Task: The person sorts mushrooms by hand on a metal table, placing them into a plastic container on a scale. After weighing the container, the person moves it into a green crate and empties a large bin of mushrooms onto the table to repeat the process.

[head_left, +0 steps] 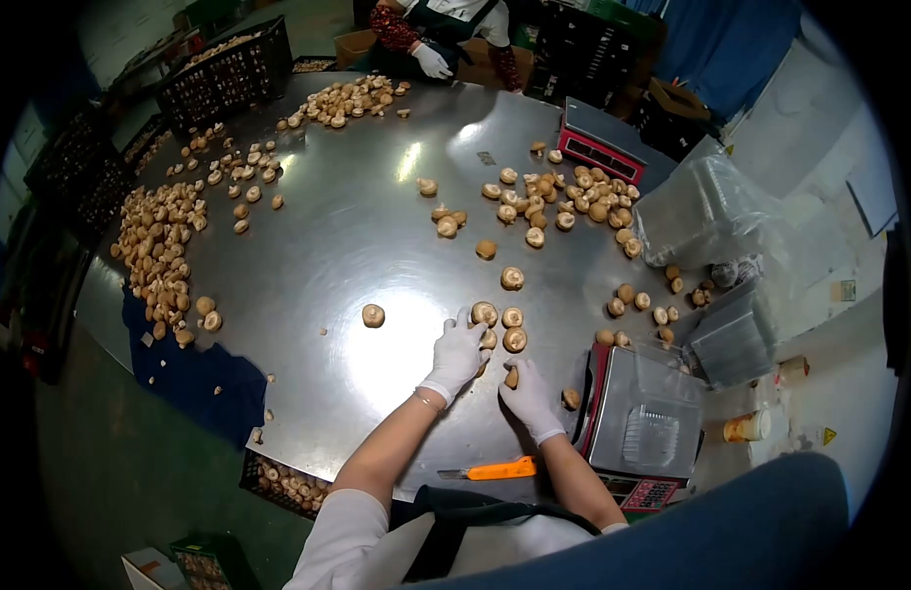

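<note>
My left hand (456,358), in a white glove, lies on the steel table with its fingers spread against a brown mushroom (485,314). Another mushroom (488,339) sits beside its fingers, and one more is partly hidden under the hand. My right hand (531,402), also gloved, has its fingertips closed on a small mushroom (512,378). Just beyond both hands, two mushrooms stand close together, the nearer one (515,340) with its stem side up. An orange utility knife (501,469) lies near the table edge, its blade pointing left.
A scale (640,418) bearing a clear plastic tray (652,437) stands at right, near stacked clear trays (735,334). Loose mushrooms (549,197) and a larger pile (158,241) cover parts of the steel table (327,256). Across it, a co-worker's gloved hand (432,62) shows. Black crates (229,84) stand at left.
</note>
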Demonstrator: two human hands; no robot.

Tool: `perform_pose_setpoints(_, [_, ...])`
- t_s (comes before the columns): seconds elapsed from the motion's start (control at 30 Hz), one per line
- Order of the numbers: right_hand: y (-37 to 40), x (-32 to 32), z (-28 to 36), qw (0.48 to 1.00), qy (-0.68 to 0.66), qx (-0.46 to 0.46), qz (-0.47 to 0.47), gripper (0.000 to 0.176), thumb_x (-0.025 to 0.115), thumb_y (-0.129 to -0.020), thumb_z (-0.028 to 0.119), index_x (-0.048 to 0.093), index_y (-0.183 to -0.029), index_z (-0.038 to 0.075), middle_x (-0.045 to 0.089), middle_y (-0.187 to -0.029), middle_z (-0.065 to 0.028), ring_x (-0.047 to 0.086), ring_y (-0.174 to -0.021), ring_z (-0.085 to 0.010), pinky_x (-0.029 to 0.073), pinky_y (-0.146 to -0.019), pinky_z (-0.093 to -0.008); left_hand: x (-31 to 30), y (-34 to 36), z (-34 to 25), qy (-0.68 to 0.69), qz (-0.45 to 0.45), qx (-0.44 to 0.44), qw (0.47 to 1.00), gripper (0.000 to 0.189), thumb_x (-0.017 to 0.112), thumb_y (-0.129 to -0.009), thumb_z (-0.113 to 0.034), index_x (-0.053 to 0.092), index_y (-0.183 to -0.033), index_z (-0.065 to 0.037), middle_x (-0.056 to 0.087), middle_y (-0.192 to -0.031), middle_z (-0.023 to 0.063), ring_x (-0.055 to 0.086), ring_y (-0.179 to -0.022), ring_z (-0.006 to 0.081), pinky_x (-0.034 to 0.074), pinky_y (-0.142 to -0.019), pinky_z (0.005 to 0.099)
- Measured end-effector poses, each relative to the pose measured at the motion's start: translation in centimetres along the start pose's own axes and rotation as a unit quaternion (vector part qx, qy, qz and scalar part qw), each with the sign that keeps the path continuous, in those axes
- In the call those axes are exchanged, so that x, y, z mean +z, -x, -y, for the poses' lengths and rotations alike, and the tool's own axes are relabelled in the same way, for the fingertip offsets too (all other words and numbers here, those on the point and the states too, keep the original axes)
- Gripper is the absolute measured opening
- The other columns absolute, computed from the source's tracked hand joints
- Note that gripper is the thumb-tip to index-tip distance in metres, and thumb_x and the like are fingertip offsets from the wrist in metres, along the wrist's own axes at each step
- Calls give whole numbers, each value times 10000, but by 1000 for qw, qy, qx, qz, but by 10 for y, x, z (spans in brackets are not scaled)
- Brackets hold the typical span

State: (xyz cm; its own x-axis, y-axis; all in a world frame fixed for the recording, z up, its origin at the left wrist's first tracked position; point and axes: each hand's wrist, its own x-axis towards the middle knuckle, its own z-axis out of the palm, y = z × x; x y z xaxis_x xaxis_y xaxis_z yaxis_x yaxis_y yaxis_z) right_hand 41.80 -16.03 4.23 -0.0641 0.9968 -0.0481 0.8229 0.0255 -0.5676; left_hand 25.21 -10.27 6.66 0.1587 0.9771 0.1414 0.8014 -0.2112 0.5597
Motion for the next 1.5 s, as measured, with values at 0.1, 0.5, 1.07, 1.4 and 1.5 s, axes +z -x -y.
perform_pose_setpoints(0.1, [4,2,-5,999,-37,-19,-34,434,611,-721,142,526,-1146,113,526,-1051,-158,538,-965,-344,439,-846,-422,0,-7,-10,-47,60,-27,997,452,755,-648,-276,628,-1068,-168,490,-1154,116,523,-996,311,516,-758,404])
perform_pose_setpoints(0.5, [5,7,53,993,95,-58,41,514,690,-727,329,528,-1167,117,517,-1004,-158,560,-907,-324,481,-784,-429,18,47,21,254,-72,-54,963,447,748,-747,-266,588,-1060,9,572,-966,143,583,-891,268,483,-790,347])
perform_pose_setpoints(1.07, [154,-200,21,891,-451,31,-49,501,618,-770,88,492,-1253,49,506,-1038,-32,499,-988,-133,405,-893,-257,-40,59,-140,708,235,-138,651,474,522,-926,-378,437,-1281,-77,563,-1119,87,596,-974,191,537,-624,232])
perform_pose_setpoints(1.4, [185,-214,-104,946,76,56,-309,478,638,-692,47,507,-1150,18,478,-1172,-164,461,-1110,-344,356,-965,-406,86,55,-293,410,66,258,872,490,707,-691,-166,516,-1125,-45,457,-1106,176,476,-1055,357,412,-914,400])
perform_pose_setpoints(1.5, [195,-213,-101,954,81,52,-282,478,580,-684,13,515,-1157,23,484,-1203,-162,431,-1155,-343,319,-1001,-410,75,65,-295,341,33,298,891,443,694,-689,-152,541,-1093,-57,482,-1119,178,490,-1059,359,417,-908,400])
